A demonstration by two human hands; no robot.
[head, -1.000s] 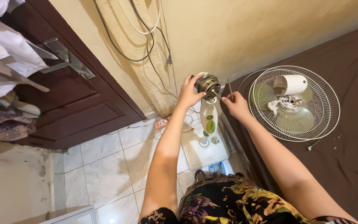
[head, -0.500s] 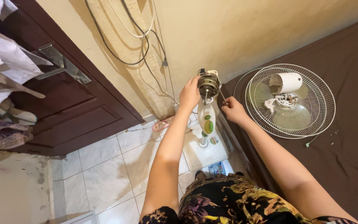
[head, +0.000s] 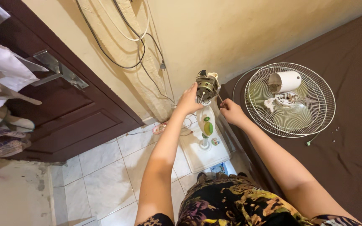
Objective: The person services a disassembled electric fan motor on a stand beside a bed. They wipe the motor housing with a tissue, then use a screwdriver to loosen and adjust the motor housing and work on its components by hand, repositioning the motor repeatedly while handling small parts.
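The left hand (head: 188, 101) is wrapped against the bare fan motor (head: 206, 85), its fingers curled round the motor's left side and clamped on it. The motor sits atop the white fan stand (head: 206, 125), just above the centre of the view, at about 12 o'clock from the person's lap. The stand drops down to a white square base (head: 200, 155) on the tiled floor (head: 101, 167), and green and yellow control buttons show on the stand's neck.

The right hand (head: 230, 111) is at 4 o'clock from the motor, close beside it, fingers pinched together on a thin tool (head: 219, 97) whose tip points up toward the motor; what kind of tool it is cannot be told.

At 3 o'clock from the motor, a round wire fan guard (head: 319, 113) lies flat on a dark brown bed (head: 357, 159). Inside the guard rests a white cylindrical housing (head: 285, 81), with a small cluster of parts (head: 285, 99) just below it. A few tiny bits lie on the bed at 4 o'clock from the guard.

Behind the motor, at 11 o'clock, cables (head: 139, 50) hang down the cream wall (head: 231, 33). A dark wooden door (head: 68, 113) stands at 9 o'clock, with clothes (head: 1, 75) hanging at the far left edge. The person's patterned garment (head: 231, 201) fills the bottom centre.
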